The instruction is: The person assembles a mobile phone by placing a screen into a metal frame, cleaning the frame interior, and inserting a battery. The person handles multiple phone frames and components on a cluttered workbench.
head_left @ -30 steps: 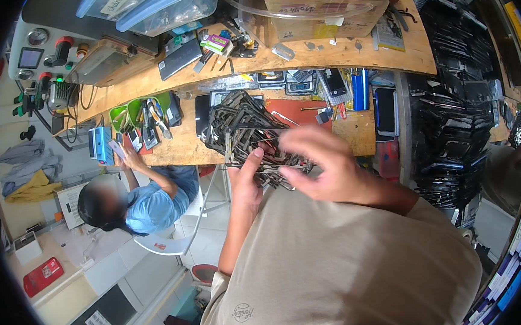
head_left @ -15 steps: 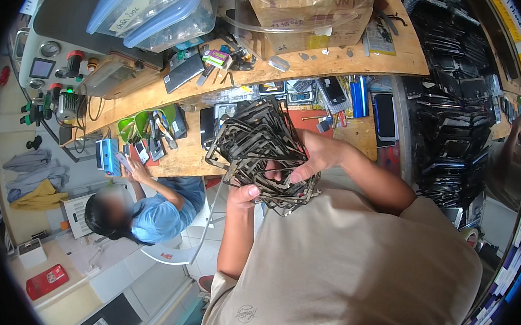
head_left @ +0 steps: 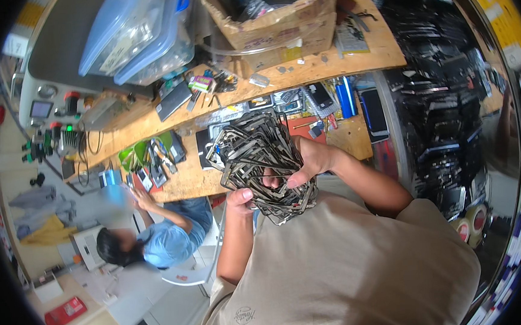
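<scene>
Frame bundle: a thick sheaf of thin, dark, rectangular phone-type frames (head_left: 254, 154), held in front of the beige shirt (head_left: 352, 259), its upper end overlapping the workbench (head_left: 198, 182) in view.
Bundle's long axis: roughly 11 to 5 o'clock, edges unevenly fanned.
Left hand: gripping the bundle (head_left: 238, 201) at its 8 o'clock edge, thumb on top; the sheaf lies toward 1 o'clock from it.
Right hand: closed around the 3 o'clock side (head_left: 313, 159), thumb pressed inward; the sheaf lies toward 9 o'clock.
Nearer hand: neither; both touch it.
Frame openings: a fingertip shows through; whose, I cannot tell.
Black phone: on the bench, 2 o'clock (head_left: 375, 112), well apart.
</scene>
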